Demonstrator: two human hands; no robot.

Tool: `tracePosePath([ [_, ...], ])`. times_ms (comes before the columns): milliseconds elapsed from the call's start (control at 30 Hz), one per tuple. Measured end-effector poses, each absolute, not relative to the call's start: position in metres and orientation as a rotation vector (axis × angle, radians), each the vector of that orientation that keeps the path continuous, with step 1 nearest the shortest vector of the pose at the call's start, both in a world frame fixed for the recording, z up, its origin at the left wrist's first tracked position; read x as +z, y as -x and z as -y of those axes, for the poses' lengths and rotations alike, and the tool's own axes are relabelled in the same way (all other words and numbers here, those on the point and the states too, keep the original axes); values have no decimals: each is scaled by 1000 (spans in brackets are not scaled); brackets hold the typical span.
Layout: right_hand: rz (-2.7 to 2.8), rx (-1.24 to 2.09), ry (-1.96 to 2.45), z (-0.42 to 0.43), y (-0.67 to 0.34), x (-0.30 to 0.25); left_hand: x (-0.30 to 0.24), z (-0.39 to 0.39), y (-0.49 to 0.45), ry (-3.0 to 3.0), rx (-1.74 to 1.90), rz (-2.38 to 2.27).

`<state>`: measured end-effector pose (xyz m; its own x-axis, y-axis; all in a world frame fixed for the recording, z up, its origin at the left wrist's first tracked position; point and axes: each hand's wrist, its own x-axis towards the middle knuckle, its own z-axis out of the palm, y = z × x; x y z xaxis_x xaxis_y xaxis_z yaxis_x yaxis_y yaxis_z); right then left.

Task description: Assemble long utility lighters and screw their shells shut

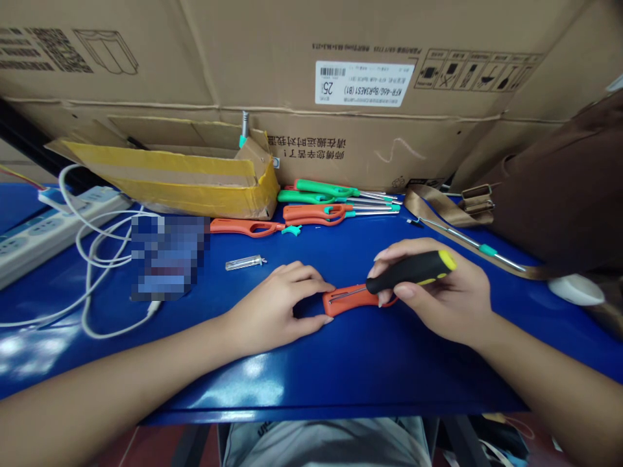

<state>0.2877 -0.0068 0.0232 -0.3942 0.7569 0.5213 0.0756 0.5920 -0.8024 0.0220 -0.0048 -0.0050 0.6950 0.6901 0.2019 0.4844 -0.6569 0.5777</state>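
My right hand (pixel 455 301) is wrapped round a screwdriver (pixel 411 271) with a black and yellow handle, its thin shaft pointing left. The shaft lies along the slot of an orange lighter handle (pixel 354 301) on the blue table. My left hand (pixel 270 301) pinches the left end of that handle between thumb and fingers. The right fingers hide its right end. A small clear fuel tank (pixel 243 263) lies beyond my left hand. Behind it are another orange lighter handle (pixel 238 226) and a teal trigger piece (pixel 292 230).
Several long-nosed lighters (pixel 316 213) lie along a large carton (pixel 204 58). A yellow-taped box (pixel 185 188) stands back left, near a power strip (pixel 24 240), white cable (pixel 90 279) and blurred phone-like object (pixel 168 259). A metal lighter tube (pixel 464 241) and brown strap (pixel 433 214) lie right.
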Motion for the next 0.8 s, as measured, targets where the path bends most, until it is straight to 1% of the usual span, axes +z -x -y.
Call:
tracePosePath([
  [400,1885,812,685,6,-288,24,-6,4,-22,-2419,562,-906],
  [467,1879,737,656,4,-287,22,-5,4,-23,-2415,563,-913],
  [633,2007,429,659,-3,-285,24,-3,6,-24,-2399,565,-917],
  [733,2151,296,674,-4,-278,40,-3,7,-24,-2402,569,-920],
  [800,2283,272,643,-1,-272,57,-3,8,-24,-2413,574,-919],
])
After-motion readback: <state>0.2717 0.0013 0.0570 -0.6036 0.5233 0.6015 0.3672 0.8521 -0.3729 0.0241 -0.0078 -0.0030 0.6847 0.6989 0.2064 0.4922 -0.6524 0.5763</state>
